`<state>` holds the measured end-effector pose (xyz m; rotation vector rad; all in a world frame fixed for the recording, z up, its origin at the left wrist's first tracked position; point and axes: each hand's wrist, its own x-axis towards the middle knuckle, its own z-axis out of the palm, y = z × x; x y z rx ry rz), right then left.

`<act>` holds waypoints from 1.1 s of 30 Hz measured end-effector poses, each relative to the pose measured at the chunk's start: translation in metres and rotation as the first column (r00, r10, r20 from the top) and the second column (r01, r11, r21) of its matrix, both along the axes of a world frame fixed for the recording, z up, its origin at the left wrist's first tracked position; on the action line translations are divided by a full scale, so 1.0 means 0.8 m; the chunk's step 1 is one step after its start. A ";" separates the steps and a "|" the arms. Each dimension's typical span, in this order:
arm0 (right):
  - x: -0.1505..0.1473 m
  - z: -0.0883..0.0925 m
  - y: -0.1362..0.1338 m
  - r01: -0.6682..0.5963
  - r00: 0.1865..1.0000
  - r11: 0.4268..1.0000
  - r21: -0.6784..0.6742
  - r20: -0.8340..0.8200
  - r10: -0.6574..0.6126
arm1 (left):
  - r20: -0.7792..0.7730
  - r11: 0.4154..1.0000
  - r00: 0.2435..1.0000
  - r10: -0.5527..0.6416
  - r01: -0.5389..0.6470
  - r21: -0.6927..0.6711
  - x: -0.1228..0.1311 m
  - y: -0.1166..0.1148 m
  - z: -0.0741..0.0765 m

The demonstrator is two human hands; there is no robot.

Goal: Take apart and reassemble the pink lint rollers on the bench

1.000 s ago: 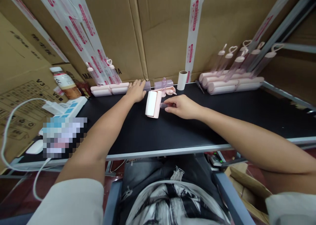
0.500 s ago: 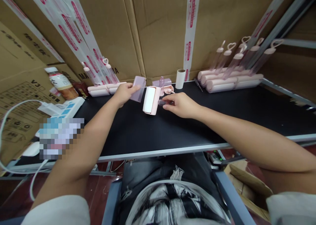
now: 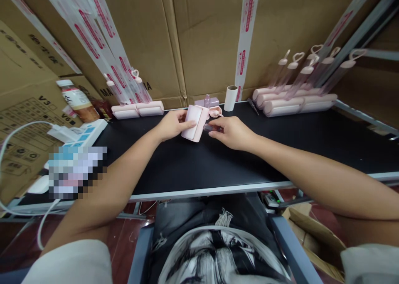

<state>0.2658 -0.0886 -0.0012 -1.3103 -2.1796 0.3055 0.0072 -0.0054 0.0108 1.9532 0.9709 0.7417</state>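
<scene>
In the middle, over the black tabletop, is a pink lint roller (image 3: 192, 131) with a pale roll showing along its front. My left hand (image 3: 171, 125) is closed on its left side, the thumb across the front and the fingers behind. A pinkish tint lies over the roll, and no separate cover piece shows in that hand. My right hand (image 3: 231, 132) is closed around the short translucent handle (image 3: 208, 127) at the roller's right side. Just behind are small translucent purple parts (image 3: 207, 101) and a pink end piece (image 3: 215, 111).
A white cardboard tube (image 3: 230, 98) stands at the back. Pink lint rollers with upright clear handles lie at back right (image 3: 285, 105) and back left (image 3: 139, 109). A small screwdriver-like tool (image 3: 253, 106) lies nearby. At left are a bottle (image 3: 77, 101) and a power strip (image 3: 85, 135).
The translucent purple cover my left hand held apart is now against the roller, and that hand has moved right to grip the roller. My right hand keeps the handle.
</scene>
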 end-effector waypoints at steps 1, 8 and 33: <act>0.000 0.000 0.000 0.003 1.000 1.000 -0.012 -0.002 -0.003 | -0.032 1.000 0.999 -0.013 0.013 0.015 0.003 -0.001 -0.001; 0.000 0.003 0.004 0.031 0.960 0.978 -0.206 -0.265 -0.087 | -0.245 0.752 0.925 0.291 -0.063 0.656 0.012 -0.040 0.033; -0.004 0.024 -0.010 -0.490 0.563 0.669 -0.560 -0.788 -0.247 | 0.072 1.000 0.997 -0.027 0.026 0.014 0.007 -0.030 0.028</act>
